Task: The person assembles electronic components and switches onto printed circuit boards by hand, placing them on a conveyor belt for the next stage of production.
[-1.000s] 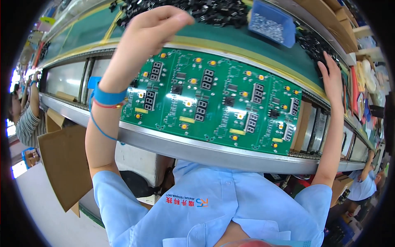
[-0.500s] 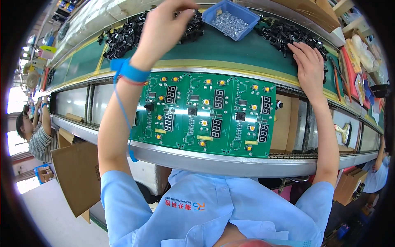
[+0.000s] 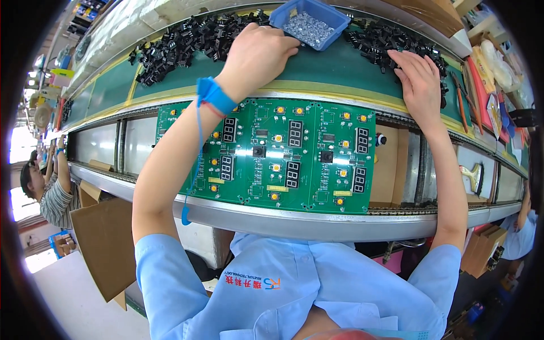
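My left hand [image 3: 258, 61], with a blue corded strap [image 3: 217, 97] on its wrist, is curled between the left heap of small black parts [image 3: 187, 45] and a blue bin [image 3: 276, 20] of small clear pieces [image 3: 309, 29]. Its fingertips are hidden, so what it holds, if anything, does not show. My right hand [image 3: 420, 82] rests fingers outstretched at the near edge of the right black-part heap [image 3: 391, 42]. Below both hands lies a green circuit board panel [image 3: 309, 195] with black digit displays [image 3: 295, 134] and yellow-topped buttons [image 3: 278, 138]; my left forearm covers part of it.
Metal rails [image 3: 283, 222] with chains carry the panel. Orange-handled pliers [image 3: 460, 105] lie right of the heap. A cardboard box [image 3: 391, 164] shows under the rails, and a cardboard sheet [image 3: 107, 243] stands at left. Another person [image 3: 54, 187] works at far left.
My left hand has come down and to the right, from over the left heap to beside the bin, and its fingers have curled. My right hand has barely moved.
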A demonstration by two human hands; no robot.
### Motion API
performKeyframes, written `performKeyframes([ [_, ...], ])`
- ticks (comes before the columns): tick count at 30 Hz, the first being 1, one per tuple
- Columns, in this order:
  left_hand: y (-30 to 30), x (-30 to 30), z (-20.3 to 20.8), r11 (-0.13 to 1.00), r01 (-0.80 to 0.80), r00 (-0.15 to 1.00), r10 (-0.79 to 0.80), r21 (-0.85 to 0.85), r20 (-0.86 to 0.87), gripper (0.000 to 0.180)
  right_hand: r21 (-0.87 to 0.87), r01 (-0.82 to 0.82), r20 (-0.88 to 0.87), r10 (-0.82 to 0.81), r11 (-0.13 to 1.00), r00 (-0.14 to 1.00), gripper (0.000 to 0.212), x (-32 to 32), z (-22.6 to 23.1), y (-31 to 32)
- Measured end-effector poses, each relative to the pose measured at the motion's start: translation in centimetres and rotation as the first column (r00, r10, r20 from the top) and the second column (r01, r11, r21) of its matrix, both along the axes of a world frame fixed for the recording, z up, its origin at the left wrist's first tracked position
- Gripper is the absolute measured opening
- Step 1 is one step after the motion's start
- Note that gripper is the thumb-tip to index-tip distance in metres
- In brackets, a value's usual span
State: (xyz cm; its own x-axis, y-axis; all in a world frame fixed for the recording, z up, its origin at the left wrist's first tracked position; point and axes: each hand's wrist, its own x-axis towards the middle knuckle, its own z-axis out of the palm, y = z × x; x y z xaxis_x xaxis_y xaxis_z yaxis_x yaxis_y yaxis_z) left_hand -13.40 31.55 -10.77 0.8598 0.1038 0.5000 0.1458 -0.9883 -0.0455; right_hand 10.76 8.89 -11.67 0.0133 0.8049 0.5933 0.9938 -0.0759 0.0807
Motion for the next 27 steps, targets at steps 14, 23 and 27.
performKeyframes([
  [14, -1.3, 2.3, 0.0, 0.969, -0.025, 0.995, 0.048, 0.244, -0.09, 0.013, 0.063, -0.121, 0.046, 0.118, 0.991, 0.992, 0.033, -0.8, 0.7, -0.2],
  [23, -0.6, 1.8, 7.9, 0.937, -0.055, 0.96, 0.145, -0.344, 0.241, 0.016, -0.04, -0.125, -0.435, 0.095, 0.991, 0.895, 0.019, -3.0, 0.9, 0.0],
  [27, 0.2, -1.2, 7.6, 0.881, -0.302, 0.95, 0.31, -0.363, -0.036, 0.019, -0.052, -0.168, -0.463, 0.125, 0.984, 0.877, 0.024, -2.7, 0.5, -0.6],
])
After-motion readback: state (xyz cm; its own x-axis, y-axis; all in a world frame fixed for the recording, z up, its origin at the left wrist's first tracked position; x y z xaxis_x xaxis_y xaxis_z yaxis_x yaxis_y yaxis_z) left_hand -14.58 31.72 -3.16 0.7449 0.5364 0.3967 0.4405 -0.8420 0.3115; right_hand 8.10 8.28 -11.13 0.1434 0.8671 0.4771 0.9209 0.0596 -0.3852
